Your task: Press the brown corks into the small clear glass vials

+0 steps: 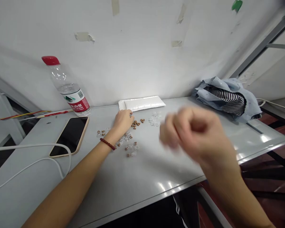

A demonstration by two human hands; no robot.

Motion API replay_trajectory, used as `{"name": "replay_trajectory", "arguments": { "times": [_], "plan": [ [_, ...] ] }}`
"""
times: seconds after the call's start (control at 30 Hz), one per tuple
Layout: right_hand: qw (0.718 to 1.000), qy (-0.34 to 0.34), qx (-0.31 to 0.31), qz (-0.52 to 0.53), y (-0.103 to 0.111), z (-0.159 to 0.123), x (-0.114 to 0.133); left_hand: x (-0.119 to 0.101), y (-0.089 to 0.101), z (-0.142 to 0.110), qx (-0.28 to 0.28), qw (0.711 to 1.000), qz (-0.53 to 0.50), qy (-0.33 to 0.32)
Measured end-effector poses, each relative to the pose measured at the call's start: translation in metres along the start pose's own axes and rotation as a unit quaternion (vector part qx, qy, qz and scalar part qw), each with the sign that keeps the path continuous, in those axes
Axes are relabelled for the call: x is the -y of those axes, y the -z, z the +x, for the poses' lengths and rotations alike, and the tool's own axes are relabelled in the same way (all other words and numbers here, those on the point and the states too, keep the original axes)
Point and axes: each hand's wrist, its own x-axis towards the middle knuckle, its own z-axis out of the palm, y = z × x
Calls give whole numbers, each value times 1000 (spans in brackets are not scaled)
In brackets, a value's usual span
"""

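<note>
My left hand (122, 122) reaches out over the grey table (133, 180), fingers curled down and pinched at a small bead by the scattered brown beads (136, 123) and clear beads (155, 118). A dark red bead bracelet (107, 144) sits on that wrist. More brown and clear beads (130, 148) lie beside the wrist. My right hand (192, 133) hovers in the air nearer the camera, blurred by motion, fingers curled loosely inward. Whether it holds anything is not visible.
A clear water bottle (68, 88) with a red cap stands at the back left. A phone (70, 136) lies face up with a white cable (38, 155) looping by it. A white plastic packet (141, 103) lies by the wall. Bundled cloth (228, 98) sits at the right.
</note>
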Motion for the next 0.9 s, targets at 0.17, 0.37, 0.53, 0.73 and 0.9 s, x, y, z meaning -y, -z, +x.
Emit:
{"name": "replay_trajectory", "arguments": {
  "times": [0.17, 0.37, 0.53, 0.73, 0.9],
  "plan": [
    [917, -55, -64, -391, 69, 86, -72, 3, 2, 4, 10, 999, -10, 38],
    [900, -67, 13, -431, 95, 91, -104, 10, 15, -27, -36, 998, -59, 12],
    [884, -74, 24, -460, 89, 88, -114, 4, 22, -74, -89, 989, -112, -33],
    [881, -40, 5, -470, 95, 87, -117, -11, 21, -98, -144, 966, -185, -109],
    [927, -7, -64, -370, 72, 72, -92, -20, 24, -101, -120, 953, -274, -55]
  ]
}}
